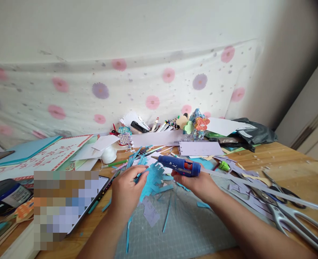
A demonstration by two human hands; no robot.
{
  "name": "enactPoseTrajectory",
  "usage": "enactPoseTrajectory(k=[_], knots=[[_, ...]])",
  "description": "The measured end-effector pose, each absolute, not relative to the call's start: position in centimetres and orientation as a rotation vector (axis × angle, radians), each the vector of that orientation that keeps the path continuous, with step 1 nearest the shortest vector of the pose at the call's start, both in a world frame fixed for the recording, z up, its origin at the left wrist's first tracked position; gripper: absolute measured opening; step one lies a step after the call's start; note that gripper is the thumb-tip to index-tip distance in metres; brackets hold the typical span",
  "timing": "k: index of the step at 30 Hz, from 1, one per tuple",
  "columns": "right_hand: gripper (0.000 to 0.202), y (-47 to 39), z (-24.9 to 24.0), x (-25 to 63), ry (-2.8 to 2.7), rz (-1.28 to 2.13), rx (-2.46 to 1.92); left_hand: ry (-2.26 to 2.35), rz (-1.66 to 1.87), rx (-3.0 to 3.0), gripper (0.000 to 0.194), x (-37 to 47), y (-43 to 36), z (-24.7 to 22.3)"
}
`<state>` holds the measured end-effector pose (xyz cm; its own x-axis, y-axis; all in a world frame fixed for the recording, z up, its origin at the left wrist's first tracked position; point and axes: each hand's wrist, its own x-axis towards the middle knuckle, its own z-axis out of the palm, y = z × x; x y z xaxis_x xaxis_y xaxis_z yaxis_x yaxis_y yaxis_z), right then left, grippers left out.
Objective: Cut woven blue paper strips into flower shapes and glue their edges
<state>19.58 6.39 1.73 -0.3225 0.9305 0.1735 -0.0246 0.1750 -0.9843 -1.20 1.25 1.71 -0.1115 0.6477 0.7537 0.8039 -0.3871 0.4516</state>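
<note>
My right hand is wrapped round a blue hot glue gun, whose nozzle points left. A long clear glue stick sticks out behind it, passing over my right forearm. My left hand is closed in a pinch at the edge of a fringed piece of blue paper, just below and left of the nozzle. My fingers hide part of what they grip. A lilac paper scrap and thin blue strips lie on the grey cutting mat underneath.
To the left are a tablet with a blurred screen, a white spool and paper sheets. Large scissors and black-handled scissors lie right among lilac scraps. Pens and a black plastic bag stand behind.
</note>
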Motion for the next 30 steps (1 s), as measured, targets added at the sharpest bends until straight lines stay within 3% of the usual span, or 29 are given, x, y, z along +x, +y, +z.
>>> enactPoseTrajectory(k=[30], knots=[[0.017,5.4,2.7,20.1,-2.093,0.709,-0.961,-1.648,-1.568,-1.938,0.008,-2.0,1.0,2.4]])
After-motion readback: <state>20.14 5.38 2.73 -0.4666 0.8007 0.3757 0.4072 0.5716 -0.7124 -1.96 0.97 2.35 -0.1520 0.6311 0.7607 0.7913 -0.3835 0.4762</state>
